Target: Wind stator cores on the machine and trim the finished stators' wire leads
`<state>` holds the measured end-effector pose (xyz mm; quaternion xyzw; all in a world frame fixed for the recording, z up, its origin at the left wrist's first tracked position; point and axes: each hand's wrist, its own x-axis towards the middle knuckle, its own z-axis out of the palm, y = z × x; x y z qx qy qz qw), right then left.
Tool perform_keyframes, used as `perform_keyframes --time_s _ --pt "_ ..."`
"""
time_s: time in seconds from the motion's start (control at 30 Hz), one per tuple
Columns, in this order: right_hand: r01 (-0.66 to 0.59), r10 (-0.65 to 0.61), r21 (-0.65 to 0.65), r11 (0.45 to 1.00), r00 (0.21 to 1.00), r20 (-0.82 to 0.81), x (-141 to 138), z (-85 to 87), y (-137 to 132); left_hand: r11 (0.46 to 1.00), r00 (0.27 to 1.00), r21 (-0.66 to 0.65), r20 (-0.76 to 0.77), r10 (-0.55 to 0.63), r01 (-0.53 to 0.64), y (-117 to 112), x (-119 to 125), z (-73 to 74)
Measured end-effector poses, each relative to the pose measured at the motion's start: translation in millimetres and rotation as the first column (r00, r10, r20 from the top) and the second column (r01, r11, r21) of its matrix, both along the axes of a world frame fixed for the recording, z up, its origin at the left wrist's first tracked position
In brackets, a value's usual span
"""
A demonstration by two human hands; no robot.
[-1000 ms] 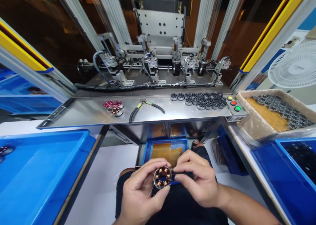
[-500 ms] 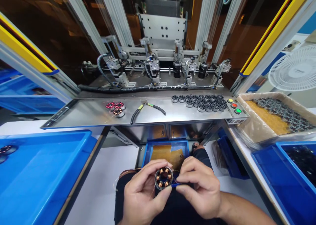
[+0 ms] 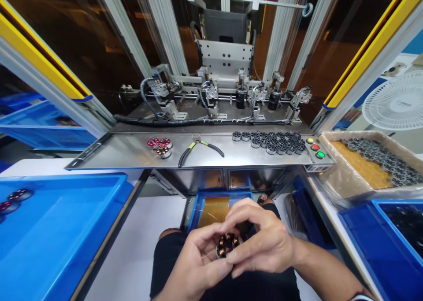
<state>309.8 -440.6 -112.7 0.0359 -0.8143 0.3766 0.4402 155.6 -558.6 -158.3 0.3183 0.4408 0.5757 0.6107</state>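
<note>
Above my lap, a round motor stator (image 3: 228, 244) with copper coils faces up between my two hands. My left hand (image 3: 201, 257) is closed round its left side, the thumb along the lower rim. My right hand (image 3: 261, 237) reaches over the right side, its fingers closed on the rim and partly covering the coils. A thin wire end sticks out on the left, near my left palm. The blue piece seen earlier at the right fingertips is hidden now.
Cutting pliers (image 3: 200, 146) lie on the steel ledge between a few wound stators (image 3: 163, 152) and several unwound stators (image 3: 280, 142). Coloured buttons (image 3: 315, 147) sit at its right end. Blue trays (image 3: 109, 195) stand left and right, with a lined box (image 3: 350, 184) of stators.
My right hand has moved left and up over the stator, from the wires beside it onto its rim. The stator has shifted slightly right, and the camera view has tilted a little upward.
</note>
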Motion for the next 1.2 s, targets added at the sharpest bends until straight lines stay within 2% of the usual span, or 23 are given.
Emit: perform_keyframes --time_s 0.1,0.17,0.23,0.3,0.37,0.47,0.53,0.6,0.67,0.7,0.77,0.83,0.97,1.07,1.2 --pt "0.163 -0.16 0.079 0.983 0.986 -0.047 6.8 -6.0 -7.3 1.0 0.998 -0.007 0.061 -0.029 0.03 2.0 0.5 4.2" --pt "0.299 -0.284 0.168 0.939 0.952 -0.112 12.1 -11.8 -13.7 0.999 0.996 0.018 0.085 -0.037 0.035 4.0 3.1 7.2" --pt "0.41 -0.376 0.23 0.883 0.909 -0.179 15.7 -16.7 -20.0 0.997 0.998 0.076 0.061 0.023 -0.027 6.2 6.9 9.6" --pt "0.488 -0.445 0.226 0.843 0.869 -0.216 16.2 -20.0 -26.1 0.976 0.991 0.174 -0.02 0.134 -0.129 8.5 10.9 10.7" --pt "0.538 -0.502 0.147 0.83 0.836 -0.222 13.1 -22.0 -32.9 0.931 0.956 0.291 -0.127 0.265 -0.219 10.4 14.0 10.4" --pt "0.541 -0.549 -0.095 0.835 0.815 -0.187 3.1 -25.3 -45.3 0.852 0.885 0.438 -0.22 0.41 -0.286 11.4 16.7 8.0" --pt "0.519 -0.567 -0.276 0.809 0.812 -0.136 -4.8 -28.8 -53.8 0.831 0.857 0.468 -0.25 0.45 -0.3 10.5 18.2 5.8" --pt "0.51 -0.586 -0.412 0.755 0.807 -0.075 -11.3 -32.7 -59.9 0.828 0.84 0.46 -0.267 0.473 -0.32 8.8 20.7 3.9" --pt "0.514 -0.593 -0.461 0.723 0.805 -0.033 -15.2 -35.8 -61.5 0.82 0.828 0.449 -0.256 0.499 -0.356 7.2 23.6 2.4" --pt "0.516 -0.589 -0.453 0.727 0.807 -0.027 -16.1 -36.7 -60.5 0.817 0.828 0.441 -0.242 0.506 -0.371 6.7 24.7 1.8" --pt "0.514 -0.572 -0.385 0.766 0.819 -0.043 -15.7 -37.1 -55.3 0.837 0.853 0.403 -0.209 0.478 -0.37 6.5 24.3 0.5" --pt "0.511 -0.551 -0.303 0.804 0.832 -0.06 -13.4 -36.1 -47.8 0.883 0.905 0.35 -0.174 0.388 -0.312 7.3 19.5 -0.7" --pt "0.516 -0.536 -0.211 0.83 0.843 -0.046 -7.4 -34.1 -35.3 0.968 0.971 0.243 -0.206 0.118 -0.066 10.9 0.6 -3.3" --pt "0.508 -0.522 -0.175 0.843 0.852 -0.039 -2.8 -34.1 -31.2 0.978 0.98 0.2 -0.198 -0.021 0.061 15.2 -9.9 -5.3" --pt "0.514 -0.516 -0.08 0.854 0.856 -0.004 3.2 -30.7 -28.4 0.983 0.996 0.17 -0.068 -0.051 0.062 19.7 -9.3 -6.9"
